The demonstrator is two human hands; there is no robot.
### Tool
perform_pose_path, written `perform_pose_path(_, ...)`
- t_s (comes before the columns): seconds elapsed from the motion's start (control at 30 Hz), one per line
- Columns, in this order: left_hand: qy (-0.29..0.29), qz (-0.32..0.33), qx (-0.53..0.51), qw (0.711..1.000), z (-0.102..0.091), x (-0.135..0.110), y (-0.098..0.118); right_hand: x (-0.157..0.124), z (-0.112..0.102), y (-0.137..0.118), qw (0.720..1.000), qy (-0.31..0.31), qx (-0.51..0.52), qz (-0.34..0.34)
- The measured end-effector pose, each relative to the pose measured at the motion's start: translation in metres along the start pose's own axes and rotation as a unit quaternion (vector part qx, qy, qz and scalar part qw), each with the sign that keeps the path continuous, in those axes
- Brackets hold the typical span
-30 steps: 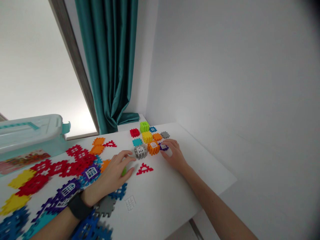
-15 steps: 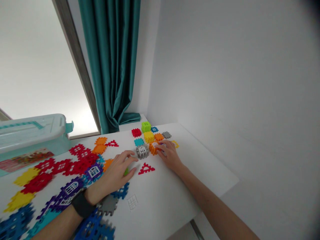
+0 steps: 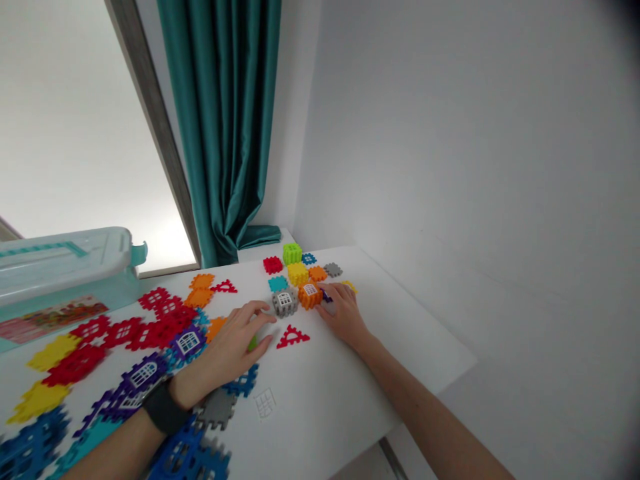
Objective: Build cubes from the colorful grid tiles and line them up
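My left hand point(image 3: 243, 337) hovers low over the left side of the table, fingers spread and curved, with a lime-green piece partly hidden beneath it. Just past its fingertips stands a grey cube point(image 3: 285, 303) with a white window. Against that cube rests an orange cube point(image 3: 310, 294), also with a white window. My right hand point(image 3: 343, 312) is just right of the orange cube, its thumb and fingers curled round a mostly hidden purple piece point(image 3: 326, 295). A red triangular piece point(image 3: 293, 337) lies between my hands.
Behind the cubes sit a yellow cube point(image 3: 298, 274), a lime-green cube point(image 3: 293, 253) and flat tiles. Red tiles point(image 3: 167, 327), purple window tiles point(image 3: 145, 373) and blue tiles point(image 3: 185, 457) cover the left. A lidded turquoise box point(image 3: 65, 287) stands at far left. A wall point(image 3: 450, 200) rises behind the table.
My right hand has shifted slightly right, off the orange cube, whose window face is now fully visible. My left hand has hardly moved.
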State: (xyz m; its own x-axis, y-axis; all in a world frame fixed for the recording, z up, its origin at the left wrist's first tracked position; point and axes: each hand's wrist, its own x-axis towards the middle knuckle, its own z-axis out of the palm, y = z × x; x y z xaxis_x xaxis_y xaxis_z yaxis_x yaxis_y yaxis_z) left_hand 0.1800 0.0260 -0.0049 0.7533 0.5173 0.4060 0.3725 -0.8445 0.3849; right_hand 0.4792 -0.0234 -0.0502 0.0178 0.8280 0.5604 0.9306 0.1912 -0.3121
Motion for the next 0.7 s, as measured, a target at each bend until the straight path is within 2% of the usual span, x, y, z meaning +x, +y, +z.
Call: perform_pose_path(0.7,-0.003,0.002,0.012,1.0,0.0017,-0.0019,-0.0019,-0.0011,0.0003,-0.0007,0.999,-0.014,-0.023,-0.021)
